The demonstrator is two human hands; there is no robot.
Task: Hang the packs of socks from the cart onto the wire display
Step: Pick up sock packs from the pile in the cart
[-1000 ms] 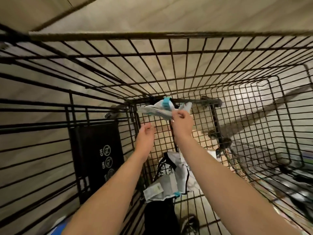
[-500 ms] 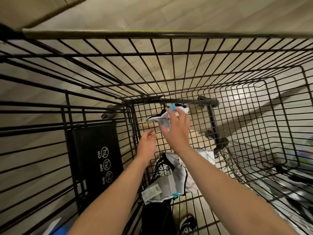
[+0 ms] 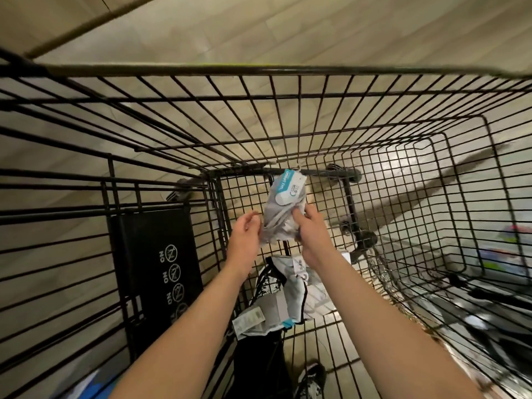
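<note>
Swung upright from flat: grey-and-white sock pack with teal label [image 3: 283, 208], pinched low by right hand [image 3: 312, 228], hook up by far rail of black wire cart [image 3: 316, 110]. Left hand [image 3: 244, 234] just beside, fingers loosely curled, gripping nothing. Picking step; next, lifting clear toward the display, unseen. Near, more packs [image 3: 285, 300] on cart bottom; pale plank floor [image 3: 259, 30] beneath.

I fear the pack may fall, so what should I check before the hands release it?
1. Right hand grips the sock pack: ok, fingers curled round its lower half.
2. Hook caught over the black bar: cannot tell, it is too small to see.
3. Pack upright, label toward the camera: ok.
4. Left hand free to steady: ok, open beside the pack, holding nothing.
5. Other packs ready below: ok, they lie on the wire floor.
</note>
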